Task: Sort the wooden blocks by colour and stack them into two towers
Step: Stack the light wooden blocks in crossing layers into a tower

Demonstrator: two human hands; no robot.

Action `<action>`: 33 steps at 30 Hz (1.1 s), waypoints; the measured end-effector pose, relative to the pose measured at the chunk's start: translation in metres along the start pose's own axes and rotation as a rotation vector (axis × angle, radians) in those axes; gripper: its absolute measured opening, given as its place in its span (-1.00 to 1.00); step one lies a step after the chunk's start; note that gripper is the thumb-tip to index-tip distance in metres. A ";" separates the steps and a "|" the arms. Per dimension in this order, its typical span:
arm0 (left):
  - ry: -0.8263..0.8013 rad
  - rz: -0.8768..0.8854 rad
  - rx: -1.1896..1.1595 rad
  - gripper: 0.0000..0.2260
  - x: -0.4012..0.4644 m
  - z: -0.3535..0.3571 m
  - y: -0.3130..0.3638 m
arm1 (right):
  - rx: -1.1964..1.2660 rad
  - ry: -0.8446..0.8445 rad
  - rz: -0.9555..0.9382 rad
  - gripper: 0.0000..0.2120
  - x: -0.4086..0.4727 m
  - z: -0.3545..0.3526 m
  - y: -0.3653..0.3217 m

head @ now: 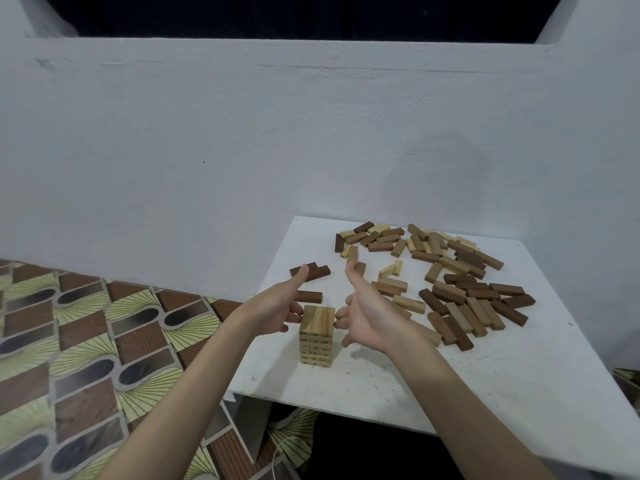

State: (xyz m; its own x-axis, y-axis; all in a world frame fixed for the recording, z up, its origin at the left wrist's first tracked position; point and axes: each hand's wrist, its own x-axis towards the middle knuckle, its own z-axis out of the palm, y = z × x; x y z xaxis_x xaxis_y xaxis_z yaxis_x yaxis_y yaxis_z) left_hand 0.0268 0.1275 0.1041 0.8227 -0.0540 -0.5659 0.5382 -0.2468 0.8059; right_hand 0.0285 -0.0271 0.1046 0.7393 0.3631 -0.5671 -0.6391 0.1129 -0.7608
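I take the light tower (317,336) as my landmark: a stack of pale wooden blocks standing upright near the left edge of the white tabletop (450,382), several layers high, its top layer showing three blocks side by side. My left hand (277,308) is just to the left of the tower's top, thumb raised and fingers loosely curled toward the stack; the fingertips lie at or just short of its side, and I cannot tell whether they touch. My right hand (363,315) mirrors it on the tower's right, thumb up, fingers relaxed and slightly spread, their tips right at the upper layers. Neither hand pinches or holds a block. Behind the tower and a little to its left, a single dark block (310,296) lies flat, partly hidden by my left hand. Further back from it, at the tabletop's left edge, lie two more dark blocks (313,271) touching each other. To the right of the tower and beyond, a loose pile of mixed blocks (460,275) spreads over the far right of the tabletop, dark and pale pieces jumbled together, some overlapping. Left of the tower, past the tabletop's edge, I see a patterned floor (86,341), and behind everything a white wall (242,133).
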 end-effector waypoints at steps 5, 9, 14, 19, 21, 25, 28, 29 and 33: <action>0.103 0.065 0.080 -0.33 0.001 0.001 0.001 | -0.022 0.044 -0.014 -0.14 0.008 -0.012 0.000; 0.237 0.316 0.190 -0.55 0.000 0.017 0.009 | -0.135 0.139 -0.148 -0.53 0.009 -0.032 -0.007; 0.352 0.470 0.174 -0.74 0.011 0.056 0.010 | -0.228 0.333 -0.273 -0.81 0.006 -0.073 -0.002; 0.381 0.560 0.234 -0.81 0.036 0.107 0.003 | -0.375 0.477 -0.318 -0.88 0.008 -0.122 0.019; 0.378 0.558 0.268 -0.85 0.052 0.125 -0.005 | -0.469 0.512 -0.364 -0.91 0.009 -0.138 0.025; 0.382 0.548 0.339 -0.87 0.086 0.150 -0.015 | -0.643 0.595 -0.425 -0.90 0.009 -0.168 0.029; 0.444 0.545 0.421 -0.85 0.114 0.159 -0.010 | -0.732 0.648 -0.470 -0.88 0.016 -0.189 0.024; 0.478 0.551 0.453 -0.84 0.123 0.161 -0.006 | -0.767 0.655 -0.480 -0.87 0.019 -0.196 0.022; 0.616 0.511 0.591 -0.78 0.156 0.163 0.014 | -0.905 0.615 -0.515 -0.83 0.040 -0.213 0.007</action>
State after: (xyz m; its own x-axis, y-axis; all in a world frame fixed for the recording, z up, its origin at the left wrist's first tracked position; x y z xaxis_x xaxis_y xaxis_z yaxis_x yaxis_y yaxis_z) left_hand 0.1334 -0.0422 -0.0011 0.9719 0.1825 0.1486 0.0530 -0.7851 0.6171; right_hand 0.0990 -0.2091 0.0089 0.9981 -0.0624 -0.0010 -0.0422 -0.6630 -0.7475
